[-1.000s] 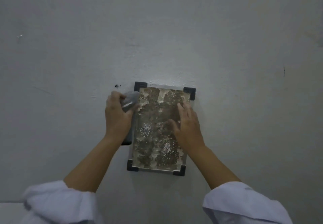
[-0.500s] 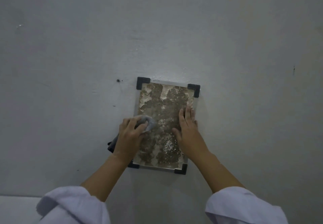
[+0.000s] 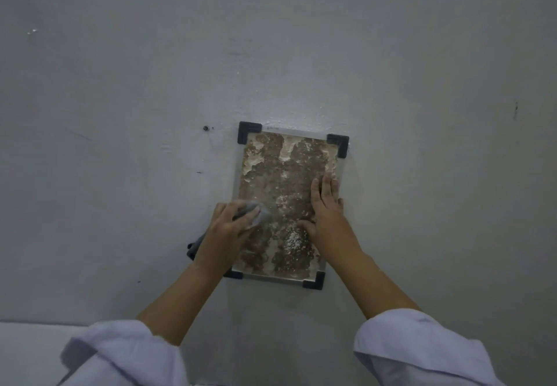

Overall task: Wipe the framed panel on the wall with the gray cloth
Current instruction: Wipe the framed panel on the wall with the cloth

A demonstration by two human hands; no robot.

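1. Fingers (image 3: 241, 215) of our left hand (image 3: 226, 232) curl round the gray cloth (image 3: 256, 212), pressing it at the framed panel (image 3: 286, 180)'s eight o'clock.
2. Our right hand (image 3: 327, 216) lies flat, fingers together, at four o'clock.

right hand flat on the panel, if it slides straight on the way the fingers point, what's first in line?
The right hand points up along the framed panel, near its right edge. First in line is probably the black top-right corner bracket, though the fingers may pass just left of it.
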